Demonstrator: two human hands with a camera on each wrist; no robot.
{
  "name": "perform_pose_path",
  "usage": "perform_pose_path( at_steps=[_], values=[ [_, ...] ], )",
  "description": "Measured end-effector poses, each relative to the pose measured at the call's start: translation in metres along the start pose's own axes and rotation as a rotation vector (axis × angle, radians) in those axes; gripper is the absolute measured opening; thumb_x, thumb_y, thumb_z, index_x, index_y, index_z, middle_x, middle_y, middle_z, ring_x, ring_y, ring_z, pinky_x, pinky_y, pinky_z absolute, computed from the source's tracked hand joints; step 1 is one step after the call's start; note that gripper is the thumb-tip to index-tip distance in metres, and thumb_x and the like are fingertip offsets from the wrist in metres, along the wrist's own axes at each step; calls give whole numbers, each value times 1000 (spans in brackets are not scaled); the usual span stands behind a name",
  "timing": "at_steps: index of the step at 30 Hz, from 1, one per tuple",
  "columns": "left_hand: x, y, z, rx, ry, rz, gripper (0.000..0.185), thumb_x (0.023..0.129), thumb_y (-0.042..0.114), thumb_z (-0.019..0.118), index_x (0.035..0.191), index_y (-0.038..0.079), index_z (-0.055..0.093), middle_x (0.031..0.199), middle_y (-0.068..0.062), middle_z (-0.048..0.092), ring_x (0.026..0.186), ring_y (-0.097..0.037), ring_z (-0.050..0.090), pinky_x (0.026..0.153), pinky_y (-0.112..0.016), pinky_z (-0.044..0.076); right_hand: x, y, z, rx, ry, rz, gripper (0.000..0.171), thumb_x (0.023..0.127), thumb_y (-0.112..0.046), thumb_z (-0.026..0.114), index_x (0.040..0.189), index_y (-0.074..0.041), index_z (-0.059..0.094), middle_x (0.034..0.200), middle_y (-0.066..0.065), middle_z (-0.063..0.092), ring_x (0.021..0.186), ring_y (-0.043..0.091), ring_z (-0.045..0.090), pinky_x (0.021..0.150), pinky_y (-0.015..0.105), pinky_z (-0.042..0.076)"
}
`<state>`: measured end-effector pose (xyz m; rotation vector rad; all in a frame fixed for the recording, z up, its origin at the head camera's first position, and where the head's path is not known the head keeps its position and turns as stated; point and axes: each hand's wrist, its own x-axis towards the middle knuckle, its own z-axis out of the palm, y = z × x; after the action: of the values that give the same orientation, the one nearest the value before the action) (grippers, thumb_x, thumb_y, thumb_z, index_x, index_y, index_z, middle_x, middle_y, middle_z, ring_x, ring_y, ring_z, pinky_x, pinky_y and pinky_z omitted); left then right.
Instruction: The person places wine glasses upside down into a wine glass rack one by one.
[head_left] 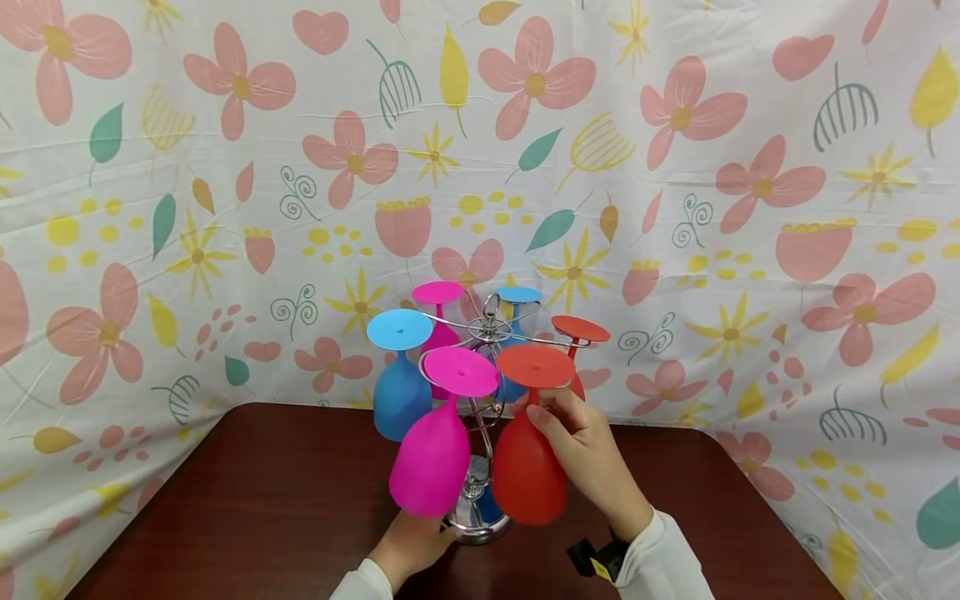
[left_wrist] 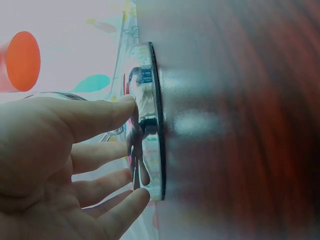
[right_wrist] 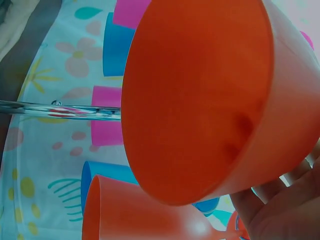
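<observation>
A chrome stemware rack (head_left: 480, 417) holds plastic wine glasses upside down. My right hand (head_left: 592, 450) grips the front red wine glass (head_left: 528, 467) near its stem, thumb in front. In the right wrist view this glass (right_wrist: 195, 100) shows its open mouth, with the right hand (right_wrist: 290, 210) behind the bowl. Low on the left, my left hand (head_left: 416, 542) holds the rack's round base (head_left: 480, 529). The left wrist view shows the left hand (left_wrist: 75, 150) with thumb and fingertips spread across the shiny base (left_wrist: 147, 125), which stands on the table.
Beside the red glass hangs a magenta glass (head_left: 431, 458), with a blue one (head_left: 405, 392) farther left. Behind are another magenta glass (head_left: 438, 333), another blue (head_left: 517, 325) and a second red (head_left: 577, 329). A flowered cloth (head_left: 300, 208) backs the dark wooden table (head_left: 285, 492).
</observation>
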<state>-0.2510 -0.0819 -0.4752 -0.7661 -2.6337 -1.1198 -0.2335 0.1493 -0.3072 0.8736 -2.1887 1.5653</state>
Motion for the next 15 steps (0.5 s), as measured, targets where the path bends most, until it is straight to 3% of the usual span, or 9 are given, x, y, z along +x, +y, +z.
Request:
perform_pose_path(
  at_steps=[4, 11, 15],
  values=[
    [0, -1, -2, -40, -22, -30, 23, 83, 4, 73, 95, 11, 54, 91, 0, 53, 86, -16, 53, 73, -37, 47, -5, 1, -3, 5, 23, -31, 14, 102, -15, 54, 114, -14, 62, 109, 2, 68, 95, 22, 67, 73, 36, 58],
    [1, -3, 2, 111, 29, 52, 53, 79, 3, 78, 127, 1, 55, 123, -13, 54, 118, -34, 48, 97, -53, 42, -8, 8, -9, 16, 55, -12, 18, 103, -16, 52, 119, -12, 61, 111, 5, 68, 95, 22, 68, 74, 36, 58],
    [2, -4, 2, 136, 29, 55, 57, 79, 3, 77, 131, 0, 53, 126, -13, 53, 121, -35, 47, 98, -54, 41, -7, 11, -9, 46, 65, -1, 19, 103, -17, 51, 119, -13, 61, 111, 6, 68, 97, 23, 67, 74, 37, 58]
  ],
)
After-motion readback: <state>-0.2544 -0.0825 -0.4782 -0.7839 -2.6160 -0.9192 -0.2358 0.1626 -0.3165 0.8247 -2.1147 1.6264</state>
